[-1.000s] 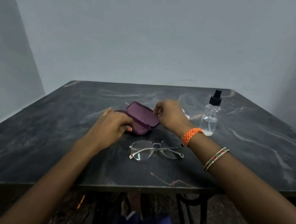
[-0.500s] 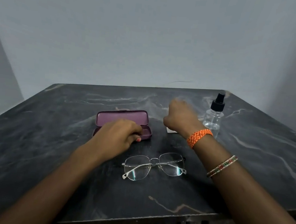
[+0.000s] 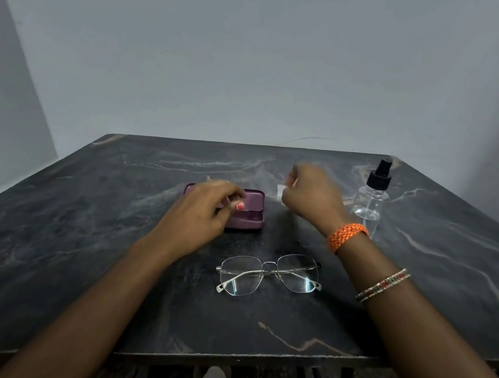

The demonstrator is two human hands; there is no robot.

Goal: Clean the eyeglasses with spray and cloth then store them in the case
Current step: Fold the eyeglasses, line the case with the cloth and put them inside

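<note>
The wire-framed eyeglasses [image 3: 269, 274] lie folded on the dark marble table [image 3: 85, 234], nearer to me than both hands. Behind them the purple case [image 3: 250, 211] stands open, its lid up. My left hand [image 3: 202, 211] covers the case's left half, fingers curled on it and the thumb at its front. To the right, my right hand [image 3: 311, 195] is raised and blurred, pinching a small white cloth [image 3: 280, 190] that shows at its left edge. A clear spray bottle [image 3: 370, 200] with a black nozzle stands upright just right of that hand.
The table sits in a corner of plain grey walls. Its front edge [image 3: 226, 357] is close to me, with dark metal legs showing below it.
The case has turned square to me with its lid upright. My right hand left the lid, moved right and lifted the white cloth. My view shifted closer to the table.
</note>
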